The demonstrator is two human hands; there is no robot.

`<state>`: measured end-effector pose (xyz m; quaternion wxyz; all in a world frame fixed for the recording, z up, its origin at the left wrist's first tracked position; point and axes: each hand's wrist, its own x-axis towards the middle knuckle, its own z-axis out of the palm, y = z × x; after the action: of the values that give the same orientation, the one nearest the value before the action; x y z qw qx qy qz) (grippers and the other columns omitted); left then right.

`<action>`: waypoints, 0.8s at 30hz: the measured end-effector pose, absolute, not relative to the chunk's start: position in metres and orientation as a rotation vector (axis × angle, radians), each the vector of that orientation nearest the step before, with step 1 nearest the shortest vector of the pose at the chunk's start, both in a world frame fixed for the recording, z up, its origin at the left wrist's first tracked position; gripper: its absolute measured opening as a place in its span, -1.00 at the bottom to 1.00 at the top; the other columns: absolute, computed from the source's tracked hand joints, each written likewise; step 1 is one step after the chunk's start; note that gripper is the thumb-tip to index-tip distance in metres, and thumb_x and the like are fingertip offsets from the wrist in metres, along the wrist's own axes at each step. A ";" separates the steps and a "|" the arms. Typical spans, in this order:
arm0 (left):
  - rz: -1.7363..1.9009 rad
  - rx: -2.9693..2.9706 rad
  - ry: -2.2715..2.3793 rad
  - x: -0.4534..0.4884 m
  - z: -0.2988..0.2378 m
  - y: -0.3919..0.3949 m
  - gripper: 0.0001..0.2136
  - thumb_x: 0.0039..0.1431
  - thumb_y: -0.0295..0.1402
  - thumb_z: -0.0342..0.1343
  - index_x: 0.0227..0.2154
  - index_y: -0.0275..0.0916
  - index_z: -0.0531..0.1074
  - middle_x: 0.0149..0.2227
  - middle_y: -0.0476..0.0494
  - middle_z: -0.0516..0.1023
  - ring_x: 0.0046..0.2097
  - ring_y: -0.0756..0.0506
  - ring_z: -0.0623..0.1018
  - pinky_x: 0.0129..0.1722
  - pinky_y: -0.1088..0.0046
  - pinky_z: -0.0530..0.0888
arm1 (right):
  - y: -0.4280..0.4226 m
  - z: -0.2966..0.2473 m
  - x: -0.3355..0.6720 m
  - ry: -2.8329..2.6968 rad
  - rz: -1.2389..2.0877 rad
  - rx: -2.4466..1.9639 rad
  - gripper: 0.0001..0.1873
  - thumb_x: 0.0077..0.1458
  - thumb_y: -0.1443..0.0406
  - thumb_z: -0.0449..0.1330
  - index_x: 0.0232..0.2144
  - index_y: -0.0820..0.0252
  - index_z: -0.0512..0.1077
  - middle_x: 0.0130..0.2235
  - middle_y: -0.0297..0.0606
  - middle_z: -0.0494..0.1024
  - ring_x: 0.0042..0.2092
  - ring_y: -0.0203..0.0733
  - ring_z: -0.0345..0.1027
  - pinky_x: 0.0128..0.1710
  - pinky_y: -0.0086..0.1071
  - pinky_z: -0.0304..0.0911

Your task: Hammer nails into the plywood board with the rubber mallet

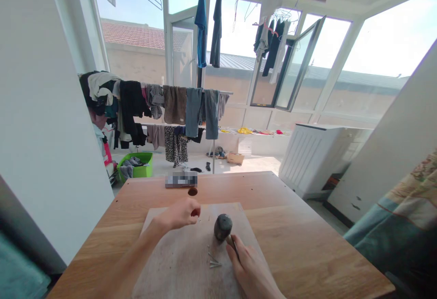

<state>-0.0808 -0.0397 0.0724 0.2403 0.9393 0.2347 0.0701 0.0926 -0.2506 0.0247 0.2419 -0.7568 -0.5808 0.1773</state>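
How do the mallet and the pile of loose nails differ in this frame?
The mallet has a dark, bulky head; the nails are thin and pale. The mallet is held by its handle in the right hand, while the nails lie loose on the pale board. Both appear within the board's outline.

Clothes [194,112] hang on a rack [214,158] near a green basket [141,172].

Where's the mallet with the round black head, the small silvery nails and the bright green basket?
Round black-headed mallet [223,227]: head view, on its dark head.
Small silvery nails [215,265]: head view, on a shaft in the loose cluster.
Bright green basket [143,171]: head view, on its outer wall.
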 end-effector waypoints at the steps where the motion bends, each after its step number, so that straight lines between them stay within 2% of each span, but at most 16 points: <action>1: 0.218 2.586 0.635 -0.080 0.072 -0.040 -0.86 -0.06 -0.51 0.09 -0.45 -0.25 0.54 -0.44 -0.04 0.53 -0.37 -0.04 0.45 -0.38 0.52 0.26 | -0.251 0.026 0.092 -1.585 0.493 -2.066 -0.58 0.34 0.21 -0.13 0.01 0.24 0.43 -0.11 -0.04 0.63 -0.08 -0.02 0.50 -0.15 -0.36 0.25; 7: 0.251 2.587 0.576 -0.077 0.069 -0.041 -0.89 0.00 -0.48 0.09 -0.45 -0.25 0.52 -0.43 -0.06 0.54 -0.37 -0.03 0.46 -0.35 0.52 0.30 | -0.250 0.024 0.093 -1.578 0.492 -2.038 -0.57 0.33 0.20 -0.13 -0.02 0.25 0.44 -0.14 -0.02 0.63 -0.08 0.01 0.50 -0.15 -0.33 0.26; 14: 0.282 2.575 0.572 -0.078 0.069 -0.043 -0.88 -0.04 -0.51 0.07 -0.48 -0.25 0.50 -0.44 -0.05 0.52 -0.38 -0.03 0.45 -0.38 0.52 0.29 | -0.251 0.028 0.092 -1.553 0.524 -2.065 -0.57 0.33 0.19 -0.13 -0.02 0.23 0.44 -0.17 -0.03 0.64 -0.08 0.01 0.50 -0.15 -0.32 0.26; 24: 0.259 2.587 0.573 -0.076 0.068 -0.044 -0.90 -0.10 -0.55 0.07 -0.53 -0.26 0.45 -0.48 -0.02 0.47 -0.40 -0.01 0.41 -0.40 0.53 0.25 | -0.251 0.024 0.093 -1.576 0.490 -2.089 -0.56 0.34 0.19 -0.13 0.03 0.25 0.42 -0.10 -0.01 0.62 -0.04 0.04 0.48 -0.12 -0.30 0.26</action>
<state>-0.0759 -0.0438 0.0676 0.2375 0.9439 0.2092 0.0946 0.0927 -0.2510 0.0241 0.2376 -0.7623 -0.5749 0.1787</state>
